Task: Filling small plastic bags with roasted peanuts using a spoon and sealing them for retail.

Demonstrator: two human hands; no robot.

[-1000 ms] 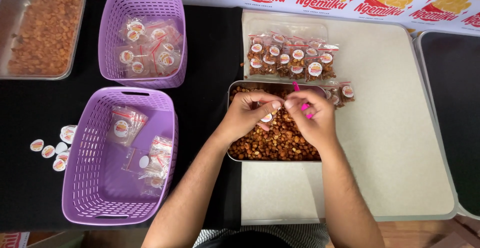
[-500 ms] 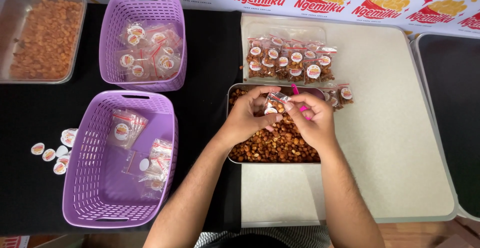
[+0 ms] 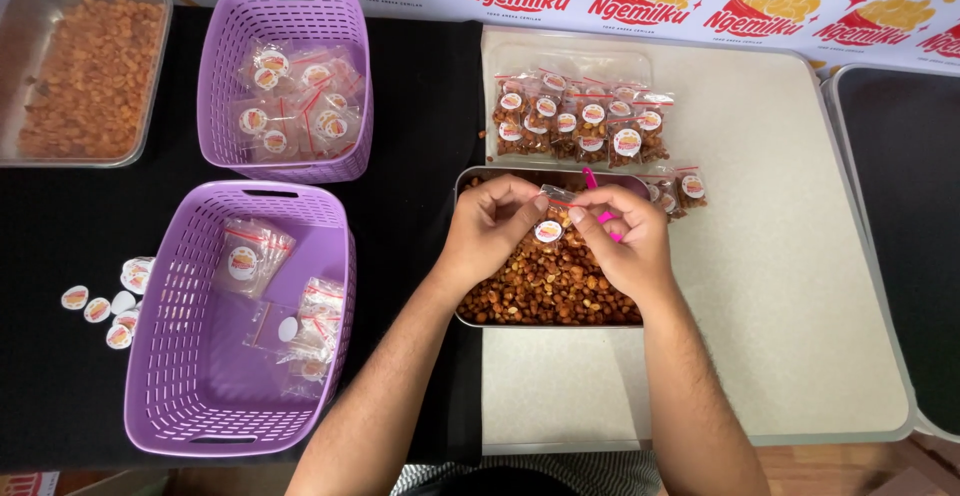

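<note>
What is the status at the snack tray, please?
Left hand and right hand both pinch one small bag. Bag above metal tray. Nothing in the way.

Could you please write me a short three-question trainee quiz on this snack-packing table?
1. True or false: both hands hold one small clear bag over the metal tray of nuts.
2. How many purple baskets are there?
3. Where do the filled bags lie: A) beyond the tray, B) inside the near basket?

Key: 1 true, left hand and right hand together. 2 two; the second is the far basket. 3 A.
</note>
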